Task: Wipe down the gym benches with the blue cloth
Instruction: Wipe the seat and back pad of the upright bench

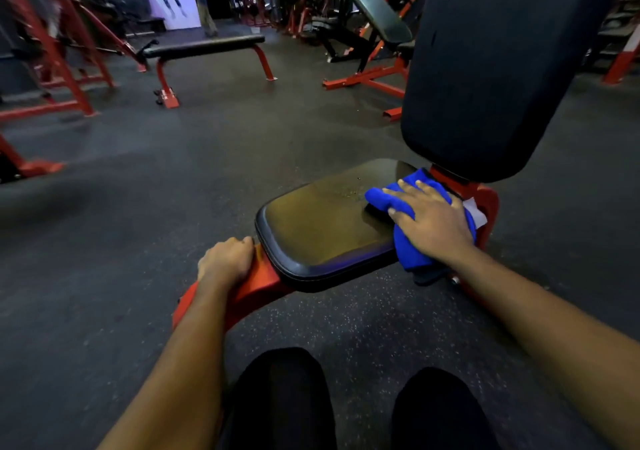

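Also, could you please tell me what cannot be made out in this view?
Head view only:
Seat pad beneath the blue cloth: covered by cloth and right hand.
Backrest top: cut off by the upper edge.
Left hand fingertips: curled round the red frame.
Far flat bench condition: dim, blurred.

Left hand (227, 259) curled in a grip; right hand (429, 221) flat, fingers (412, 190) spread.

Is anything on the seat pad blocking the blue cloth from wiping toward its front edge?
Nothing visible. The right hand presses the blue cloth at the rear of the seat pad; the left hand grips the red frame just off the pad.
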Demonstrator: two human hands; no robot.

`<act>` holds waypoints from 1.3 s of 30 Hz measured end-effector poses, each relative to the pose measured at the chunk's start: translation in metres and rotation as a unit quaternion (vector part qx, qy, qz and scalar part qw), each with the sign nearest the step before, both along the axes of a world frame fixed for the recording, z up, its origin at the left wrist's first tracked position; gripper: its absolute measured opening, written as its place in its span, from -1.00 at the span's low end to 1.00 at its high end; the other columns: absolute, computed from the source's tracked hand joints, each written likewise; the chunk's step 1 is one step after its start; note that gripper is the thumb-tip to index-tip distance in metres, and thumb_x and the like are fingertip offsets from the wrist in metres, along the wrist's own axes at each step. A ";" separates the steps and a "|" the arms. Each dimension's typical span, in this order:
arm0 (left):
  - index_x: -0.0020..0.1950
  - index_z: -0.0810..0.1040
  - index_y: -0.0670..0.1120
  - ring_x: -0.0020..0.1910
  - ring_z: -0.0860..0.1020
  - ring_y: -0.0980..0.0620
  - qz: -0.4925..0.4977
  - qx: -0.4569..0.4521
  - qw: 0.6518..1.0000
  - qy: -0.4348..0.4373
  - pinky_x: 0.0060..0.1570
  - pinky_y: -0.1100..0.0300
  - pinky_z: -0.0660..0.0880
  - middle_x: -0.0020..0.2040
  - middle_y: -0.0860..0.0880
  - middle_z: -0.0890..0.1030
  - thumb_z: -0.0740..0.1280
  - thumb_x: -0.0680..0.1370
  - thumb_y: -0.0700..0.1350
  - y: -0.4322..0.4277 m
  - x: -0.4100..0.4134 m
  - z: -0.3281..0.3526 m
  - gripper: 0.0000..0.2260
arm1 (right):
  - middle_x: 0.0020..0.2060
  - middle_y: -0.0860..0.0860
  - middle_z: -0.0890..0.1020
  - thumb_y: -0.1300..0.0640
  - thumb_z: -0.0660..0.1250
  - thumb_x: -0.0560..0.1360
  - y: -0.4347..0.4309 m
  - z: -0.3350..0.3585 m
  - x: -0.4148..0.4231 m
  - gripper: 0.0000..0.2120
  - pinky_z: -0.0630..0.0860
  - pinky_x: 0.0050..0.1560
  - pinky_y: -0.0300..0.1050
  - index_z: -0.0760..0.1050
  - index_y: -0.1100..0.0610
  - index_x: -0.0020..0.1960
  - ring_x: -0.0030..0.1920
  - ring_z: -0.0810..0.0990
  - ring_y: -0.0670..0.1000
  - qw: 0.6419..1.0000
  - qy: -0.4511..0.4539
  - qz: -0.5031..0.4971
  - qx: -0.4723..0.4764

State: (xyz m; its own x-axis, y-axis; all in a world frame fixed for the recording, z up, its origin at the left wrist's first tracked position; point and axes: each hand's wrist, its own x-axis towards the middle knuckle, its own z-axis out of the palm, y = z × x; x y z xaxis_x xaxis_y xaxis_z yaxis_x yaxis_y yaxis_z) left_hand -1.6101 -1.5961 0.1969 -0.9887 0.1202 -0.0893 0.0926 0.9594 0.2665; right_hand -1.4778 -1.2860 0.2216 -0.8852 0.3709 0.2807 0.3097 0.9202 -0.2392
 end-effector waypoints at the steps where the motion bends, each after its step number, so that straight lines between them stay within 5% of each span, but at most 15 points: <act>1: 0.18 0.54 -0.10 0.21 0.50 -0.22 -0.003 -0.001 1.000 0.000 0.08 -0.03 0.38 0.27 -0.19 0.54 -0.07 0.62 0.03 -0.001 -0.001 -0.001 -0.57 | 0.52 -0.24 0.24 -0.17 0.13 0.60 0.006 0.003 -0.004 -0.58 0.09 0.45 0.16 0.30 -0.28 0.45 0.54 0.12 -0.11 1.000 -0.001 -0.009 -0.011; 14: 0.36 0.47 -0.12 0.32 0.45 -0.23 0.019 -0.005 0.998 -0.059 0.23 -0.04 0.35 0.38 -0.22 0.46 -0.05 0.63 0.06 0.002 -0.009 0.004 -0.53 | 0.57 -0.18 0.10 -0.16 0.04 0.61 0.017 0.019 -0.037 -0.52 0.06 0.46 0.18 0.16 -0.26 0.52 0.57 0.03 -0.01 0.987 -0.076 -0.125 -0.068; 21: 0.31 0.51 -0.12 0.26 0.48 -0.22 0.020 0.003 0.999 -0.050 0.16 -0.04 0.36 0.33 -0.21 0.51 -0.04 0.62 0.05 0.002 -0.013 -0.002 -0.53 | 0.57 -0.18 0.09 -0.17 0.05 0.65 0.018 0.013 -0.017 -0.52 -0.06 0.51 0.05 0.11 -0.23 0.55 0.57 0.03 -0.06 0.994 -0.071 -0.073 -0.029; 29: 0.24 0.55 -0.14 0.21 0.51 -0.24 0.014 0.013 1.000 -0.022 0.14 -0.04 0.39 0.27 -0.23 0.55 -0.02 0.59 0.07 -0.001 -0.010 -0.007 -0.52 | 0.59 -0.14 0.01 -0.22 0.00 0.64 0.038 0.028 -0.080 -0.49 -0.03 0.53 0.15 0.04 -0.22 0.57 0.58 -0.02 -0.01 0.983 -0.176 -0.044 -0.020; 39: 0.24 0.55 -0.17 0.21 0.52 -0.25 0.025 0.020 0.999 -0.016 0.11 -0.02 0.39 0.26 -0.26 0.55 0.01 0.60 0.07 0.002 -0.009 -0.001 -0.53 | 0.59 -0.11 0.06 -0.22 0.00 0.63 0.045 0.024 -0.089 -0.49 0.02 0.53 0.18 0.08 -0.21 0.56 0.58 0.06 0.07 0.987 -0.148 -0.048 -0.029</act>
State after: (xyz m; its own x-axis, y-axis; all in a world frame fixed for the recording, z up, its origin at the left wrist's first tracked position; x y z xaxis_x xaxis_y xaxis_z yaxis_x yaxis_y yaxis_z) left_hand -1.6192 -1.5936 0.1957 -0.9903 0.0756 -0.1167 0.0365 0.9513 0.3062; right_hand -1.5664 -1.2410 0.2454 -0.8853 0.4649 -0.0100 0.4592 0.8706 -0.1765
